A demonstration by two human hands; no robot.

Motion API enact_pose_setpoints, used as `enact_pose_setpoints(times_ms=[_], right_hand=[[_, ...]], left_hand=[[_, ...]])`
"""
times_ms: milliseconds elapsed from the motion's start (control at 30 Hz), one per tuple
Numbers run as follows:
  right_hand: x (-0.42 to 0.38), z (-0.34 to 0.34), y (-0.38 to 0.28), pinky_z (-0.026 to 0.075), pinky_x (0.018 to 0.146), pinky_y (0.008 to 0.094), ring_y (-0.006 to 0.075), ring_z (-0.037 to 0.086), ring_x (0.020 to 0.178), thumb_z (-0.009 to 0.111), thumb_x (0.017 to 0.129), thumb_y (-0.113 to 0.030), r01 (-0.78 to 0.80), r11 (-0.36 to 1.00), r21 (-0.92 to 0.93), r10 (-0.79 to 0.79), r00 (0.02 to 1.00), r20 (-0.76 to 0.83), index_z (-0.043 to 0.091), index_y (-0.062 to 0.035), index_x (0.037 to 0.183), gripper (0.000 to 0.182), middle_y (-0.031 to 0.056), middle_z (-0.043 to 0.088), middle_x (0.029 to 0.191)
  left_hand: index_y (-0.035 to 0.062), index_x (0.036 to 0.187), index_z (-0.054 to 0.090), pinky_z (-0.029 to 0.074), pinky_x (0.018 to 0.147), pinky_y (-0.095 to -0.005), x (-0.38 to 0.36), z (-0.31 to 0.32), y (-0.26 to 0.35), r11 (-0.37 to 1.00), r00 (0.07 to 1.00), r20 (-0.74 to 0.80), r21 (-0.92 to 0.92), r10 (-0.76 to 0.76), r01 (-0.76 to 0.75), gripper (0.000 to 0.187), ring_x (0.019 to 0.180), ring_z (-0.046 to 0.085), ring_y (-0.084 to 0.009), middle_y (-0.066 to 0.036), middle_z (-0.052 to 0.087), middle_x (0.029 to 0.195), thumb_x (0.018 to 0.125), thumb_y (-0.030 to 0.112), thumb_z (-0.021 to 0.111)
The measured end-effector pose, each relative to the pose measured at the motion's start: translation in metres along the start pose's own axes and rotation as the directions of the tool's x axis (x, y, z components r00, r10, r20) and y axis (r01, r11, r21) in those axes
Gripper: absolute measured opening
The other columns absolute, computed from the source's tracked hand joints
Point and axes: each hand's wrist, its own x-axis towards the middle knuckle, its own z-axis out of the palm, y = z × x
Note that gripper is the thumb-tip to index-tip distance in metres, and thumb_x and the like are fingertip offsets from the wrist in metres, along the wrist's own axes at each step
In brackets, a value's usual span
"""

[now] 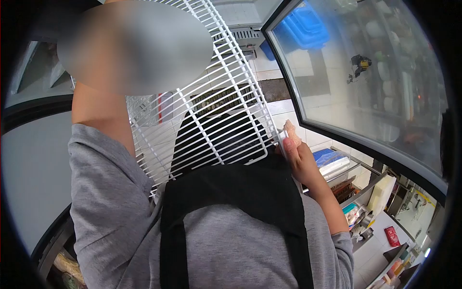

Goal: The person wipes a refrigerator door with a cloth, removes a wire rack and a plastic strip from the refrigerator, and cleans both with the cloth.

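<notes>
A white wire shelf [211, 111] slants across the front of my body, over my dark apron and legs. My right hand [301, 161] is closed at its right edge, the thumb lying along the white rim. A crumpled pinkish cloth [291, 133] sticks up from that hand, against the shelf's edge. My left forearm [100, 106] reaches upward along the shelf's left side. A grey blurred oval covers its upper part, so the left hand's fingers and whatever they touch are hidden.
A framed glass door [356, 86] stands open at the right, with a blue plastic bin [304, 26] near its upper corner. Racks with kitchen goods [353, 214] and a red packet [392, 236] are at lower right. A grey panel [36, 164] borders the left.
</notes>
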Motion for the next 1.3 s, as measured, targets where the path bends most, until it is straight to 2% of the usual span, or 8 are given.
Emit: enact_pose_setpoints(times_ms=[433,633,700,833,933,1100,1200,1300], right_hand=[[0.004,-0.002,-0.008,0.044,0.064,0.0343,0.0213,0.053,0.063,0.033,0.099,-0.041,-0.034,0.997,-0.066,0.034,0.999,-0.002,0.064,0.0025,0.079,0.057,0.0143,0.057,0.064],[0.004,-0.003,0.002,0.044,0.067,0.0315,0.0174,0.054,0.071,0.029,0.099,-0.044,-0.032,0.982,0.185,0.014,0.995,0.095,0.064,0.0018,0.091,0.058,0.0094,0.061,0.077],[0.006,-0.001,-0.004,0.045,0.067,0.0286,0.0153,0.054,0.074,0.027,0.099,-0.046,-0.139,0.928,0.346,0.092,0.984,0.15,0.063,0.0005,0.096,0.059,0.008,0.061,0.082],[0.009,-0.009,0.004,0.044,0.067,0.0258,0.0128,0.054,0.073,0.027,0.098,-0.048,-0.264,0.899,0.349,0.165,0.943,0.288,0.064,-0.0005,0.097,0.061,0.0067,0.061,0.08],[0.008,-0.007,0.0,0.043,0.065,0.0233,0.0112,0.052,0.071,0.028,0.098,-0.049,-0.252,0.899,0.359,0.163,0.952,0.26,0.064,-0.0008,0.097,0.06,0.0056,0.06,0.079],[-0.008,-0.002,-0.025,0.043,0.067,0.0243,0.0097,0.053,0.072,0.043,0.096,-0.041,-0.078,0.947,0.311,0.08,0.997,0.005,0.063,0.0006,0.094,0.046,0.005,0.062,0.079],[-0.002,-0.006,-0.025,0.044,0.069,0.0253,0.009,0.053,0.075,0.052,0.093,-0.036,0.105,0.989,0.105,-0.112,0.992,0.063,0.062,0.0016,0.095,0.038,0.0042,0.062,0.079],[-0.001,-0.008,-0.024,0.044,0.069,0.0255,0.009,0.052,0.074,0.057,0.091,-0.031,0.043,0.992,0.122,-0.05,0.997,0.059,0.061,0.0018,0.096,0.034,0.0029,0.061,0.078]], left_hand=[[-0.004,0.122,0.054,0.039,0.099,-0.0357,0.002,0.002,-0.001,0.998,0.998,-0.008,-0.023,0.065,-0.066,0.075,0.116,0.052,-0.032,-0.022,0.056,0.122,0.081,0.059,0.055],[-0.0049,0.118,0.056,0.04,0.097,-0.0352,0.015,0.003,-0.015,0.993,0.994,-0.025,-0.048,0.104,-0.105,0.077,0.113,0.054,-0.0324,-0.023,0.058,0.118,0.079,0.061,0.055],[-0.005,0.118,0.056,0.041,0.095,-0.0357,0.014,0.003,-0.015,0.995,0.996,-0.057,-0.068,0.073,-0.076,0.076,0.112,0.055,-0.0325,-0.023,0.058,0.117,0.079,0.061,0.055],[-0.0046,0.118,0.056,0.041,0.096,-0.0359,0.016,0.003,-0.012,0.997,0.999,-0.028,-0.058,0.041,-0.043,0.076,0.113,0.054,-0.033,-0.023,0.058,0.118,0.08,0.06,0.055],[-0.0063,0.119,0.054,0.04,0.097,-0.0358,0.016,0.004,-0.017,0.998,0.998,-0.034,-0.046,0.044,-0.046,0.078,0.113,0.054,-0.0333,-0.024,0.057,0.119,0.08,0.061,0.055],[-0.0098,0.119,0.053,0.04,0.097,-0.0355,0.02,0.011,-0.032,0.986,0.995,-0.074,-0.149,0.067,-0.078,0.079,0.112,0.055,-0.0328,-0.025,0.056,0.119,0.08,0.059,0.057],[-0.0092,0.119,0.053,0.04,0.096,-0.0351,0.019,0.009,-0.032,0.977,0.997,-0.031,-0.198,0.072,-0.076,0.077,0.112,0.055,-0.0322,-0.025,0.057,0.118,0.08,0.057,0.058],[-0.0096,0.117,0.055,0.041,0.095,-0.0352,0.012,0.005,-0.029,0.968,0.998,-0.027,-0.244,0.049,-0.055,0.077,0.11,0.056,-0.0319,-0.025,0.059,0.115,0.079,0.057,0.059]])
